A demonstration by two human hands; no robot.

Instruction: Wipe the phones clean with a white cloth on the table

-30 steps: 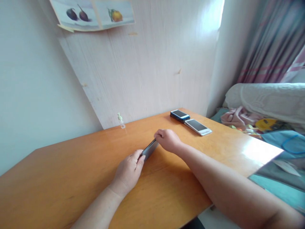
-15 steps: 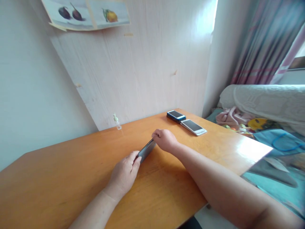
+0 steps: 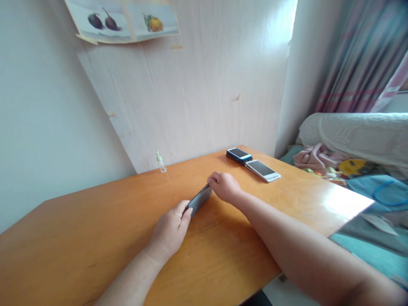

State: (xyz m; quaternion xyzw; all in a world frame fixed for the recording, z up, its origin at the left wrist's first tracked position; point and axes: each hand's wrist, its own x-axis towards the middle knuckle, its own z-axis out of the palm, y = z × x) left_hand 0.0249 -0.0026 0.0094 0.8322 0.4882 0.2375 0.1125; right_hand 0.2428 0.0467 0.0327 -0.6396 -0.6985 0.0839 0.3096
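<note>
At far left the table (image 3: 79,229) runs toward the pale wall, its corner jutting out below it. Above, two fruit pictures (image 3: 153,23) hang on the wood-grain panel (image 3: 197,93). The left forearm comes up from the lower edge, angled forward and to the right, with its wrist nearly straight. The left hand (image 3: 170,227) has its back turned up; its thumb lies along the near face of the dark phone (image 3: 200,202) and its fingers go behind, so the hand is closed around the phone's near end. Farther back, a small pump bottle (image 3: 161,165) stands upright by the panel.

The phone is in the middle, between the two hands, tilted up on edge and slanting away to the right. Whether its lower edge touches the table cannot be told. At its far end the right hand (image 3: 225,188) is bent over with fingers curled in, pinching the upper corner; the exact fingertip contact is partly hidden. The right forearm reaches in from the lower right, slanting up and leftward across the table's near edge.

Beyond this hand lie a phone stack (image 3: 239,154) and, touching it, a white phone (image 3: 263,170), screen up. At far right is rumpled bedding (image 3: 318,156) below a striped curtain (image 3: 357,59).
</note>
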